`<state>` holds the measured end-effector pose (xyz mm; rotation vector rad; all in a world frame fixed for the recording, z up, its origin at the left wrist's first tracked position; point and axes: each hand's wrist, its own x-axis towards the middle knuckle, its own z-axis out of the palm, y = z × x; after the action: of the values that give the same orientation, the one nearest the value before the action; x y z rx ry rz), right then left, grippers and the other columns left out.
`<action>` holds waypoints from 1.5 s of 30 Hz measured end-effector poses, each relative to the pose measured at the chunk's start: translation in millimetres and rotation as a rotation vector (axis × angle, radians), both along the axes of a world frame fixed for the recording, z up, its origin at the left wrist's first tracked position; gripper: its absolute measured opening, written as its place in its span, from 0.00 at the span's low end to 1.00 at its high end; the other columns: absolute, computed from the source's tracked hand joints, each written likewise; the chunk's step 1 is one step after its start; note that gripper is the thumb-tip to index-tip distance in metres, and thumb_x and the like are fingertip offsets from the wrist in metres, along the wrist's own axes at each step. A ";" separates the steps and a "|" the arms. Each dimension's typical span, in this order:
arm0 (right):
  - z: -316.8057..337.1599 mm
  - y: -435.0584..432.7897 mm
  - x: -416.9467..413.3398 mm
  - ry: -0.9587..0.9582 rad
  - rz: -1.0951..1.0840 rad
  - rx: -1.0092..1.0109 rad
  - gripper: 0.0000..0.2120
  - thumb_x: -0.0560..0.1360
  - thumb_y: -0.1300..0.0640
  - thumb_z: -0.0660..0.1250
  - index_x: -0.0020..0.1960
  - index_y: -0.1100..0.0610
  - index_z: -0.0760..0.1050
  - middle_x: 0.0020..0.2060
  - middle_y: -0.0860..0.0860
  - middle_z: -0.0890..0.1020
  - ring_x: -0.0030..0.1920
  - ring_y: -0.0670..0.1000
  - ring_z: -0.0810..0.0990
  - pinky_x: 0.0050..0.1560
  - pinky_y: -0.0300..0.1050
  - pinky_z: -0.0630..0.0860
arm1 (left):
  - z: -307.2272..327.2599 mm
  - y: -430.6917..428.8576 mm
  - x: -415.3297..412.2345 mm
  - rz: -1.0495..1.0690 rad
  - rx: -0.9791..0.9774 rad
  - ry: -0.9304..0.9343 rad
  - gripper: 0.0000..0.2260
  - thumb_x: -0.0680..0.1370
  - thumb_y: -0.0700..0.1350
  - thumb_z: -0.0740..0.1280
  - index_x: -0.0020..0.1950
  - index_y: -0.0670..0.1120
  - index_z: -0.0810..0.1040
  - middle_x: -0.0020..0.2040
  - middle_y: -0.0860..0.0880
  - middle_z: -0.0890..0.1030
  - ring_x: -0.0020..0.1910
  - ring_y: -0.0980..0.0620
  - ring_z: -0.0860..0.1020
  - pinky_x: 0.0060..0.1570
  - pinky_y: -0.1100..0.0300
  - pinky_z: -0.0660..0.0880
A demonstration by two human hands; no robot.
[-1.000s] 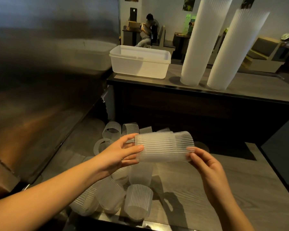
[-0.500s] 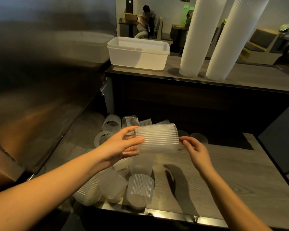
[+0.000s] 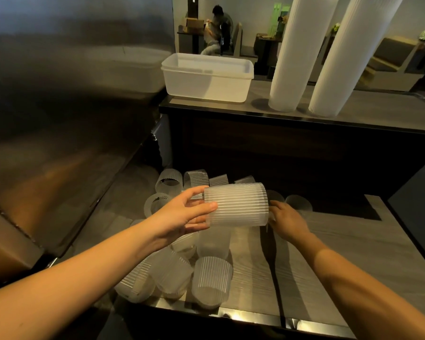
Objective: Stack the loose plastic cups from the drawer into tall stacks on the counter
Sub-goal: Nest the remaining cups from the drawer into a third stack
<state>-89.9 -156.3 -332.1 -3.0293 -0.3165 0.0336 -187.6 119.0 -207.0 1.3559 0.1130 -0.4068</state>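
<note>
My left hand (image 3: 182, 217) grips a short stack of ribbed, frosted plastic cups (image 3: 238, 204), held sideways above the open drawer (image 3: 255, 315). My right hand (image 3: 287, 222) is low at the stack's right end with nothing visibly in it. Its fingers reach left and the tips are partly hidden behind the stack. Several loose cups (image 3: 211, 278) lie jumbled in the drawer's left half, and more (image 3: 169, 182) lie at its back. Two tall cup stacks (image 3: 295, 57) (image 3: 349, 57) stand leaning on the counter (image 3: 390, 111) beyond.
A white plastic tub (image 3: 206, 79) sits on the counter left of the tall stacks. A large steel appliance (image 3: 59, 119) fills the left side. The drawer's right half shows bare wood-grain floor (image 3: 341, 246). A person (image 3: 216, 28) sits far back in the room.
My right hand pushed the outer cup fully onto the stack, which got shorter, then let go and dropped lower beside it. The view tilted downward.
</note>
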 end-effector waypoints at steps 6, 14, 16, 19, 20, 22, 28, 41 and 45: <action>0.3 5.4 4.3 -0.110 -0.012 -0.004 0.17 0.77 0.58 0.60 0.65 0.55 0.70 0.60 0.53 0.75 0.58 0.52 0.74 0.54 0.43 0.72 | 0.7 0.2 2.2 0.013 0.005 0.009 0.24 0.70 0.41 0.70 0.65 0.50 0.70 0.55 0.48 0.80 0.51 0.49 0.81 0.51 0.56 0.78; -8.0 -3.3 -15.2 -0.141 -0.015 0.208 0.08 0.75 0.59 0.63 0.54 0.55 0.72 0.52 0.52 0.76 0.50 0.49 0.75 0.48 0.37 0.70 | 2.1 1.4 3.0 0.002 0.023 0.002 0.28 0.66 0.44 0.71 0.65 0.51 0.70 0.57 0.48 0.80 0.52 0.49 0.81 0.51 0.56 0.79; -6.0 -1.7 -25.1 -0.147 -0.020 0.395 0.06 0.75 0.61 0.63 0.52 0.56 0.73 0.49 0.51 0.76 0.49 0.49 0.76 0.47 0.35 0.68 | 1.9 2.0 3.6 0.009 0.025 0.003 0.30 0.64 0.45 0.72 0.65 0.51 0.70 0.57 0.49 0.80 0.51 0.50 0.82 0.51 0.56 0.79; 11.9 7.5 -44.8 -0.081 -0.181 0.841 0.08 0.74 0.65 0.63 0.46 0.51 0.73 0.46 0.49 0.76 0.50 0.50 0.77 0.47 0.35 0.70 | 2.4 2.0 3.8 0.028 0.019 0.003 0.30 0.63 0.45 0.71 0.65 0.51 0.70 0.58 0.48 0.79 0.52 0.49 0.81 0.51 0.56 0.79; 20.3 9.5 -52.4 -0.076 -0.227 0.985 0.10 0.74 0.65 0.64 0.45 0.50 0.73 0.45 0.49 0.77 0.49 0.49 0.77 0.47 0.36 0.71 | 2.5 1.6 4.0 0.037 0.016 0.007 0.31 0.63 0.45 0.71 0.65 0.51 0.70 0.58 0.48 0.79 0.52 0.49 0.81 0.51 0.56 0.79; 41.2 12.1 -67.2 -0.097 -0.285 1.215 0.10 0.73 0.65 0.65 0.44 0.50 0.75 0.44 0.49 0.79 0.47 0.46 0.78 0.47 0.36 0.74 | 2.4 1.5 4.8 0.053 0.016 0.015 0.31 0.63 0.45 0.71 0.66 0.50 0.70 0.58 0.48 0.79 0.53 0.48 0.81 0.51 0.56 0.79; 97.4 5.6 -93.8 -0.038 -0.369 1.958 0.06 0.65 0.60 0.68 0.41 0.54 0.76 0.32 0.46 0.83 0.35 0.42 0.82 0.37 0.30 0.77 | 2.5 3.8 6.2 0.064 0.005 0.021 0.31 0.63 0.44 0.72 0.66 0.49 0.70 0.57 0.46 0.80 0.52 0.48 0.81 0.51 0.55 0.79; 105.1 35.6 -111.7 0.133 -0.307 1.885 0.10 0.56 0.54 0.73 0.37 0.54 0.81 0.35 0.49 0.83 0.38 0.44 0.82 0.37 0.31 0.77 | 3.8 -3.1 1.6 0.037 0.006 0.039 0.23 0.69 0.39 0.69 0.63 0.49 0.71 0.53 0.45 0.79 0.29 0.58 0.80 0.35 0.63 0.79; 104.7 49.8 -117.2 0.211 -0.212 1.802 0.15 0.55 0.53 0.76 0.40 0.55 0.80 0.38 0.51 0.83 0.40 0.45 0.82 0.41 0.33 0.78 | 2.9 -3.6 0.5 0.025 0.045 0.043 0.24 0.71 0.38 0.68 0.66 0.49 0.69 0.55 0.46 0.78 0.29 0.59 0.79 0.34 0.65 0.78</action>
<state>-207.1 -106.6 -227.4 -1.2331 0.0500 0.0256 -187.1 115.4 -204.1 1.3892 0.1757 -0.4149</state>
